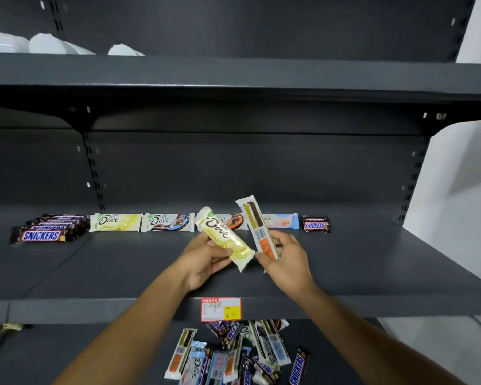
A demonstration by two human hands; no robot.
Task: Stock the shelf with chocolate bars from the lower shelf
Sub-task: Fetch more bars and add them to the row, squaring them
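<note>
Shelving step. The left hand (203, 262) grips a yellow Dove bar (225, 238), and the right hand (288, 262) pinches a back-facing white-and-orange bar (261, 229). A row of bars (167, 222) lies just beyond the fingers (282, 237). Next, each bar likely needs laying beside its match.

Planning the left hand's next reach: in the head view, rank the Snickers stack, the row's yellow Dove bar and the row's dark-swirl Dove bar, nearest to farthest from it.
From the left hand, which grips the held Dove bar:
1. Dark-swirl Dove bar, in the row, just up-left.
2. Row's yellow Dove bar, further left.
3. Snickers stack, far left end.
</note>
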